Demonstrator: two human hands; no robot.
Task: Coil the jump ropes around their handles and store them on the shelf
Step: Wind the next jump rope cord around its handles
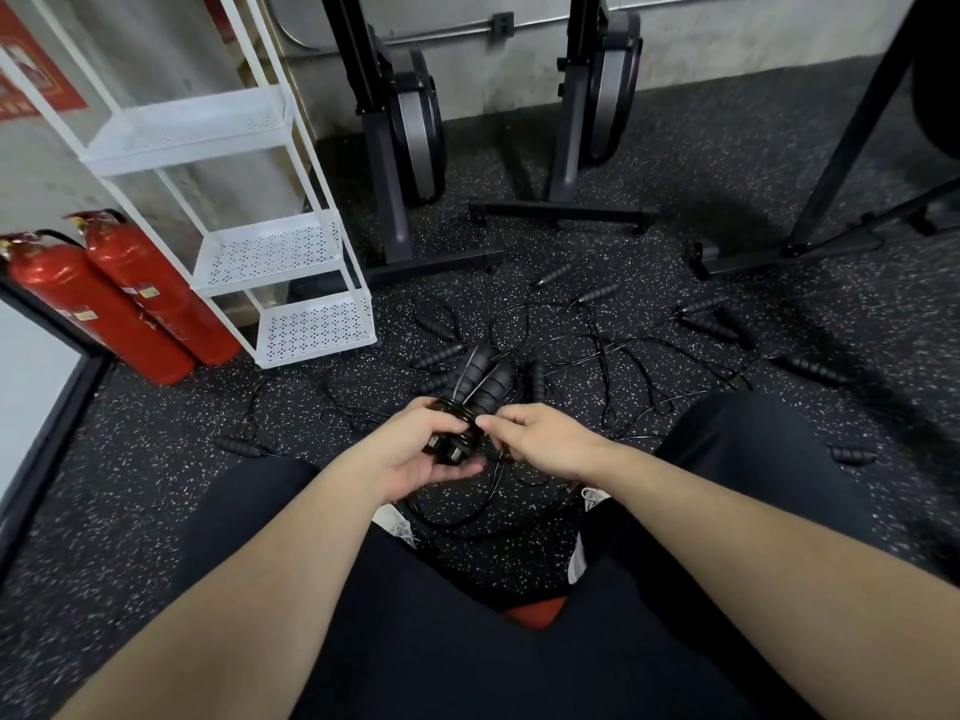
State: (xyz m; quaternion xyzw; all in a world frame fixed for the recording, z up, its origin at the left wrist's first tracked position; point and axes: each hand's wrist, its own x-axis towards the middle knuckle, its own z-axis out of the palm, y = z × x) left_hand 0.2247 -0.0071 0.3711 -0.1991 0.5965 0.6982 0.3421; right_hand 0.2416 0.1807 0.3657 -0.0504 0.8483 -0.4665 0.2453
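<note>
A: Start with the pair of handles [470,392]. They sit side by side in front of the person's knees, held above the floor [675,163], with turns of thin black cord [460,415] already wound around their lower part.

B: Who holds what?

A: The left hand [415,449] grips the bottom end of the two handles, fingers curled underneath. The right hand [540,439] pinches the cord between thumb and fingertips just beside the wound section, laying on a turn, I'd say.

B: So how should the winding go?

A: In my judgement, keep both handles pressed flat together so they don't scissor apart, and lay each turn snug against the last rather than crossing over. The cord looks stiff and springy, so steady tension from the right hand matters; slacken and the coil will probably loosen.

B: And the free length?

A: It trails down between the shoes in a loose loop [467,511]. It lies close to the other ropes [613,350] scattered and tangled on the floor, so I'd feed it slowly and watch that it doesn't drag a neighbour along.

B: Those others?

A: Several handles lie spread out ahead and to the right, none of them coiled as far as I can see.

B: And the shelf?

A: The white shelf [311,324] stands ahead on the left, near two red fire extinguishers [119,304]. Its perforated trays show nothing on them yet. The last turn needs tucking before the bundle goes there, or it may unwind.
</note>
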